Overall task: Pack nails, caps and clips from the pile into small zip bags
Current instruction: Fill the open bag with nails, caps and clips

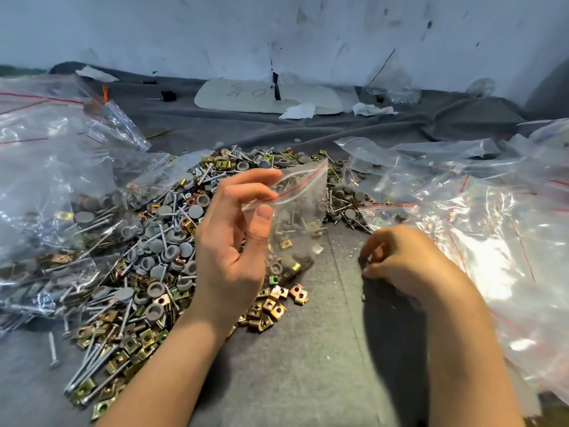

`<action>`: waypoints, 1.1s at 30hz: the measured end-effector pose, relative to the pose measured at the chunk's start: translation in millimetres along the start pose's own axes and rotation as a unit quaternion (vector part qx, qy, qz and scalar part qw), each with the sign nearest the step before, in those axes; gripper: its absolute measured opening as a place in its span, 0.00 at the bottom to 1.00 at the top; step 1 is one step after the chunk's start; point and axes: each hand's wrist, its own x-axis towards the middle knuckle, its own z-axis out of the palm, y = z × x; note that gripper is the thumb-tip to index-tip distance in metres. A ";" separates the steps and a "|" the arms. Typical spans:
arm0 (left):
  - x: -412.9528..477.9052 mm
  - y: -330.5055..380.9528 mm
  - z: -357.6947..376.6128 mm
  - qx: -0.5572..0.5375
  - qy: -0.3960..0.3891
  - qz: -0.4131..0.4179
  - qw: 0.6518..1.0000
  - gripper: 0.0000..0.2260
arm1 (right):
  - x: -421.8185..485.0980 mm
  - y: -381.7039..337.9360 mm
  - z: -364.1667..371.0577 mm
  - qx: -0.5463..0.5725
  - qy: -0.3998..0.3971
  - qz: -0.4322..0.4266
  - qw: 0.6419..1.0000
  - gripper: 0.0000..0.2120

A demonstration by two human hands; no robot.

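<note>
Right hand (pixel 400 257) is blurry, fingers curled, can't tell what it's got. Left hand (pixel 234 241) hides part of the small zip bag (pixel 295 211). Left bag heap (pixel 46 180) and right bag heap (pixel 498 229) run off frame. White board (pixel 308 98) scribble up top: unreadable.

Grey cloth (pixel 308 365), perhaps tabletop, bears pile (pixel 154 257), bags (pixel 480 241).
</note>
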 end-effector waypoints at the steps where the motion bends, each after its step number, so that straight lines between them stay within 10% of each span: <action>1: 0.1 -0.7 0.2 0.002 0.002 -0.001 1.000 0.05 | 0.5 -1.1 0.5 -0.008 -0.009 -0.002 1.000 0.08; 19: -3.5 -0.5 5.0 0.072 -0.062 0.102 0.990 0.06 | -4.7 -28.3 -0.1 0.306 0.197 -0.175 0.915 0.13; 24: -3.4 -2.8 3.6 0.062 -0.044 0.084 0.994 0.06 | 7.0 -22.1 17.1 0.077 0.035 -0.098 0.992 0.07; 33: -1.8 -3.1 1.5 0.064 -0.028 0.078 0.994 0.06 | -15.1 -32.2 21.9 -0.023 -0.193 -0.076 0.978 0.14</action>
